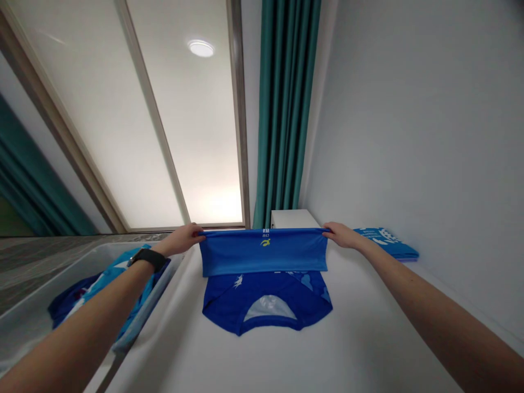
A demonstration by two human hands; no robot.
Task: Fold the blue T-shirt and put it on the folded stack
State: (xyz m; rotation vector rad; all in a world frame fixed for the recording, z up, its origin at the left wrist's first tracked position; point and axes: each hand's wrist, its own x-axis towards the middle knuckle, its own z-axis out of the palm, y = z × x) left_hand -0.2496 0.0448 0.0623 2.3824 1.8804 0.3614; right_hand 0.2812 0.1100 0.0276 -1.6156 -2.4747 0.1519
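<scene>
Head camera: left hand (pixel 185 239) pinches blue shirt (pixel 266 281); right hand (pixel 341 235) likewise.

Blue shirt (pixel 264 259): thin synthetic-look cloth, smooth w/ a faint sheen on the raised part; its print (pixel 265 242) lies flat & matt. Pale patch (pixel 270 307) inside the neckline is slicker, w/ bright glints. White surface (pixel 184 360) underneath: smooth, semi-matt. Tub (pixel 158 305): translucent plastic, smooth; clothes (pixel 110 278) in it, soft cloth, ditto folded stack (pixel 387 244). Curtain (pixel 286 109): matt fabric. Door panel (pixel 184 136): glossy, frosted-glass look, w/ a lamp reflection (pixel 201 48); frame (pixel 238 109) metallic, satin. Wall (pixel 409 136): smooth, matt. Watch strap (pixel 149 256): dark, matt; mat'l hard to tell, poss. rubber.
</scene>
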